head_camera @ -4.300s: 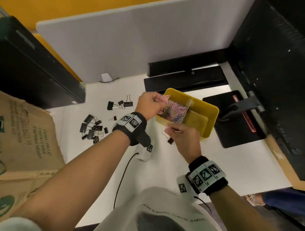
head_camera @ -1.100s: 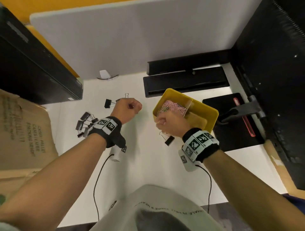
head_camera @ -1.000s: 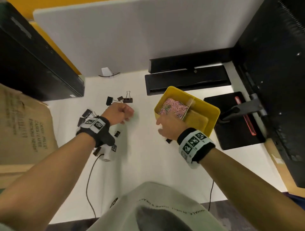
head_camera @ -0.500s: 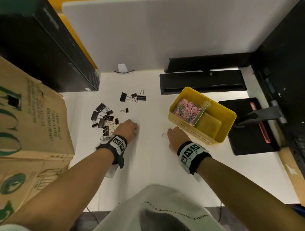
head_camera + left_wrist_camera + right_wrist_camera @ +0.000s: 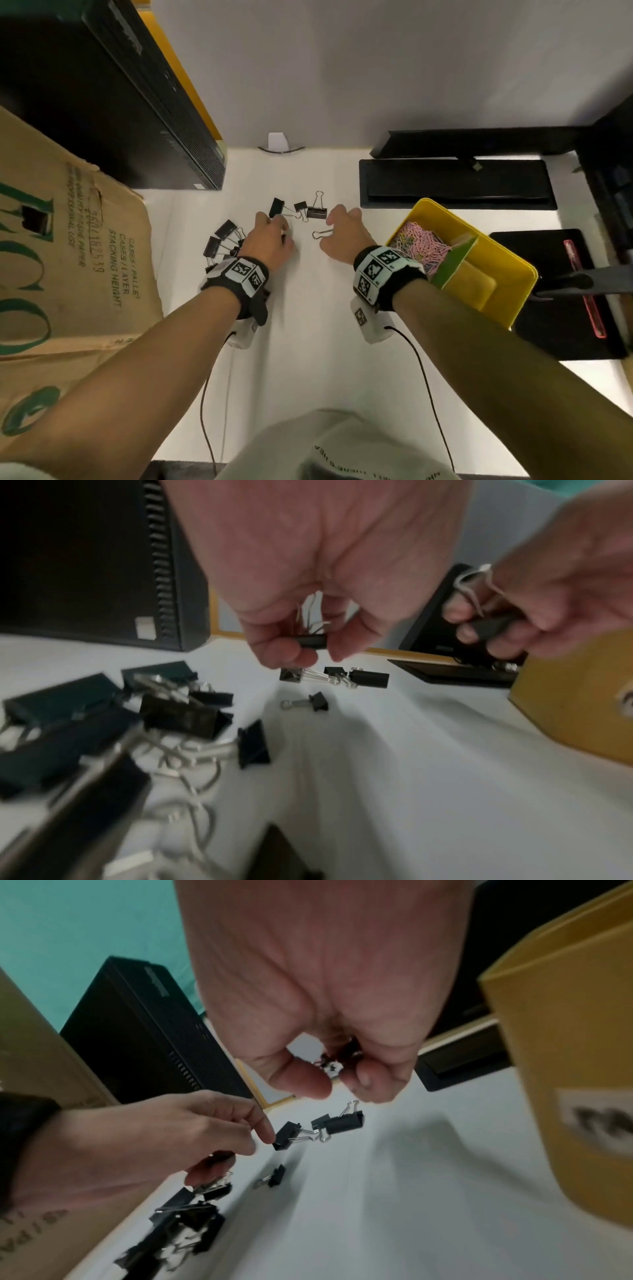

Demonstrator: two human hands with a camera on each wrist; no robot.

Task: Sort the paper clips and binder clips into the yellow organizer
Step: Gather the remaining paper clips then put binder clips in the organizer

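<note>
The yellow organizer (image 5: 520,270) stands on the white desk at the right, with pink and coloured paper clips (image 5: 421,240) in its left compartment. My left hand (image 5: 274,233) pinches a black binder clip (image 5: 311,641) between thumb and fingers. My right hand (image 5: 329,229) grips another binder clip (image 5: 489,626), whose wire handle (image 5: 322,234) sticks out to the left. Both hands hover just short of three linked binder clips (image 5: 298,209). One small clip (image 5: 316,702) lies below the hands. A pile of binder clips (image 5: 222,236) lies left of my left hand.
A cardboard box (image 5: 68,257) fills the left side, and a black computer case (image 5: 102,102) stands behind it. Black trays (image 5: 455,185) lie at the back, under a white partition. A black mat (image 5: 565,298) sits right of the organizer. Cables trail from both wrists.
Both hands have moved away from me toward the three linked clips. My right hand has lifted the clip that lay beside the organizer, and my left hand now pinches one too.
</note>
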